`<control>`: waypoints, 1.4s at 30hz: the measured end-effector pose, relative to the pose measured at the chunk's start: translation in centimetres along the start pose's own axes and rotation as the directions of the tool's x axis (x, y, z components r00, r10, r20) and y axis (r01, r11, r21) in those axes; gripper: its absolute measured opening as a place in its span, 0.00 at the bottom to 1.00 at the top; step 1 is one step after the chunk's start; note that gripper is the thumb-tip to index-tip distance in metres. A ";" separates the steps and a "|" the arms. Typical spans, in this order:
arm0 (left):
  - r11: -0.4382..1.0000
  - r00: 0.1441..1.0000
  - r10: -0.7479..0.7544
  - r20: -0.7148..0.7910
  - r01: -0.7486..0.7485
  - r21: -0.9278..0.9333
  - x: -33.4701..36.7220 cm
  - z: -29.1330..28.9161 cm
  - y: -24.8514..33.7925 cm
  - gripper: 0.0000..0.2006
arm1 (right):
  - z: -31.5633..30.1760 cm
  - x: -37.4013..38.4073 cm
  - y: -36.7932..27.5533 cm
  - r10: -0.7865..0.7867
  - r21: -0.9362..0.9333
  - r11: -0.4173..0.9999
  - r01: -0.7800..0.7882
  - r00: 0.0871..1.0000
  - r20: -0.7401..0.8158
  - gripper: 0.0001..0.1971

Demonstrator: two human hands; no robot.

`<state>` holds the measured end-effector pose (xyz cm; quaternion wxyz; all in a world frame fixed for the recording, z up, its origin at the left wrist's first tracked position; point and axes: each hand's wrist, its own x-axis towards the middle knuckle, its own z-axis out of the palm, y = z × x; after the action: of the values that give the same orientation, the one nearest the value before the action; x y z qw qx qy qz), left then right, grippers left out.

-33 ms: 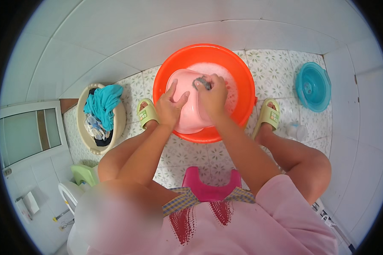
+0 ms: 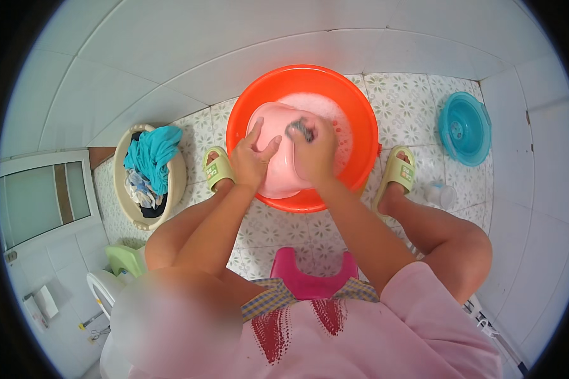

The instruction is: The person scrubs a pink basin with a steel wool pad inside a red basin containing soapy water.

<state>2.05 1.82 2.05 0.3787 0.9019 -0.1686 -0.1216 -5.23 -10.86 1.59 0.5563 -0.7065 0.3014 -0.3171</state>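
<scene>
A large orange basin (image 2: 364,117) stands on the floor in front of me, with foamy water (image 2: 325,106) inside. A smaller pink basin (image 2: 283,178) lies tilted in it, its smooth side toward me. My left hand (image 2: 251,159) rests on the pink basin's left part, fingers and thumb spread. In my right hand (image 2: 317,148) is a grey scrubber (image 2: 301,129), which looks like steel wool and is slightly blurred. The fingers close around it and press it against the pink surface. The pink basin's far underside is hidden.
A cream basket (image 2: 178,183) of clothes (image 2: 155,151) stands at the left. Turquoise basins (image 2: 464,129) and a clear plastic container (image 2: 440,196) are at the right. A pink stool (image 2: 306,284) is beneath me. White tiled walls (image 2: 265,38) enclose the floor.
My right hand and the scrubber have shifted slightly down along the pink basin, toward me. My left hand and the basins stay nearly where they were.
</scene>
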 end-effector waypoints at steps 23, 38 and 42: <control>0.998 0.997 0.066 -0.030 -0.067 -0.020 0.6 0.1 -1.9 0.31 | -0.7 -3.7 -0.6 -0.002 -0.044 0.999 0.002 1.000 0.002 0.10; 0.638 0.701 -0.210 0.682 0.627 -0.448 -0.8 -3.2 1.3 0.35 | -4.1 -0.3 6.0 0.369 0.230 0.904 -0.360 0.929 0.004 0.11; 0.616 0.825 -0.192 0.532 0.523 -0.589 -1.6 -2.1 0.9 0.24 | -3.8 -0.3 5.5 0.352 0.222 0.914 -0.340 0.936 -0.013 0.10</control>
<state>1.10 3.23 4.33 0.6189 0.6493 0.0033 -0.4420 -8.82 -13.95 -3.15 0.6690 -0.5687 0.3999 -0.2629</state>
